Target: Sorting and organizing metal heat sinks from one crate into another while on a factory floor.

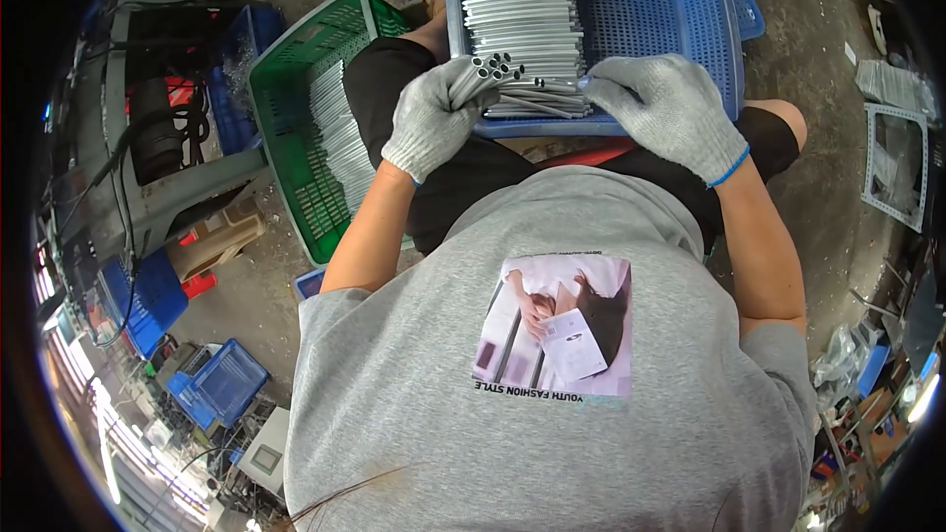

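Grey tube bundle (pixel 490 77) clamped in your left hand (pixel 436 118), long axis running rightward; right hand (pixel 665 99) rests closed on far ends, over blue basket (pixel 641 10).

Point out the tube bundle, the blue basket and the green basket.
Tube bundle (pixel 493 71), head view: open tube ends gripped by the left hand (pixel 434 123).
Blue basket (pixel 655 10), head view: bare mesh floor.
Green basket (pixel 281 99), head view: left mesh wall.

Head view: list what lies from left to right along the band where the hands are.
Grey machine → green basket → left hand gripping a bundle of grey tubes → right hand on the blue basket → grey frame on the floor.
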The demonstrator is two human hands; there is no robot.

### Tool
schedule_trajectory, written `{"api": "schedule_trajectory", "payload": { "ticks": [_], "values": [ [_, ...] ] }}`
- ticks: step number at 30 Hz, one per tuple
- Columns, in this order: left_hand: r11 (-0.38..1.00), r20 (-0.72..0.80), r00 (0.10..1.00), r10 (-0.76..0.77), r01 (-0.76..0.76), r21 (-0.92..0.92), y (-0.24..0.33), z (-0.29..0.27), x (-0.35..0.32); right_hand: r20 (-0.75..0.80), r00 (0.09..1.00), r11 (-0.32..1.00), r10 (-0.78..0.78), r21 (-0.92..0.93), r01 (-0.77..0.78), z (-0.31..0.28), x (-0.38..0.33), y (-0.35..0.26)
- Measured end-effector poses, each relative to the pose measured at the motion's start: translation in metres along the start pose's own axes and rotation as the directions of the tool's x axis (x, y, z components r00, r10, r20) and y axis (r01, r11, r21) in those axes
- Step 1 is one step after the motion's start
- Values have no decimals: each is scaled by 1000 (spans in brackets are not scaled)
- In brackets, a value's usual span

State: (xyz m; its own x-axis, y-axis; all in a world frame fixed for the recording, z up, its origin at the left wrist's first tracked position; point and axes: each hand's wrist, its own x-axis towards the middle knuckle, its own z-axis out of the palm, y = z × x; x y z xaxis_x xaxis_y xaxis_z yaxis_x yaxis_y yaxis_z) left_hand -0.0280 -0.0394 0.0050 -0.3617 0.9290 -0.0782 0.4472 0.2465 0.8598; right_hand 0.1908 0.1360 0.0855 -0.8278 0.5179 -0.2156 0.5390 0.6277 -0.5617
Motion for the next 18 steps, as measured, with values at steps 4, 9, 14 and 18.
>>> {"api": "schedule_trajectory", "payload": {
  "ticks": [4, 9, 14, 18],
  "values": [
    [987, 55, 997, 45, -53, 153, 2, -3, 2, 32, 995, 990, -93, -107, 96, 6, 2, 4],
    [977, -4, 995, 98, -95, 191, 12, -1, 0, -19, 981, 958, -191, -222, 182, 11, 3, 5],
    [917, -76, 955, 288, -252, 309, 15, 0, 0, -16, 995, 941, -99, -328, 88, 16, 3, 5],
    [918, -73, 970, 234, -195, 346, 25, 0, -6, 41, 993, 956, -111, -270, 118, 14, -6, -4]
  ]
}}
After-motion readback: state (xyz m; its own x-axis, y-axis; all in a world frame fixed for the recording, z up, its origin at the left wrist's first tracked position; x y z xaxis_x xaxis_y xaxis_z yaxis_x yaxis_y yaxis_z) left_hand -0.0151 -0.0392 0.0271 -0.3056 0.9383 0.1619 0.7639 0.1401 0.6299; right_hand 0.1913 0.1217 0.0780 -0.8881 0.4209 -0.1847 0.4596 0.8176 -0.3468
